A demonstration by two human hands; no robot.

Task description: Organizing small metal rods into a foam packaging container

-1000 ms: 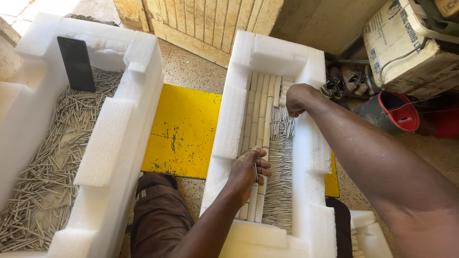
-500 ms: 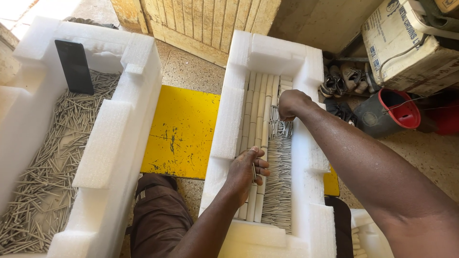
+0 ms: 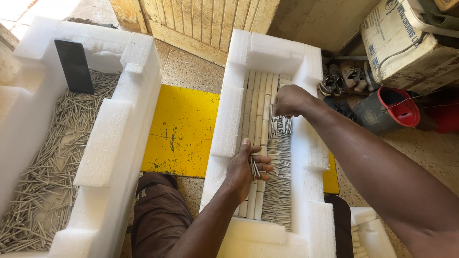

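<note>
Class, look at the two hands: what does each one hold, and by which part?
The left hand pinches a small bundle of grey sticks around their middle. The right hand presses upright grey sticks at their tops; its grip is hidden.

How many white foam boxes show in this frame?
3. One foam box at left holds loose grey sticks; one in the middle, where both hands work; the corner of a third shows bottom right, mostly hidden.

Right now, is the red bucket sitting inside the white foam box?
No, the red bucket stands on the floor to the right, outside the white foam box where both hands work.
</note>
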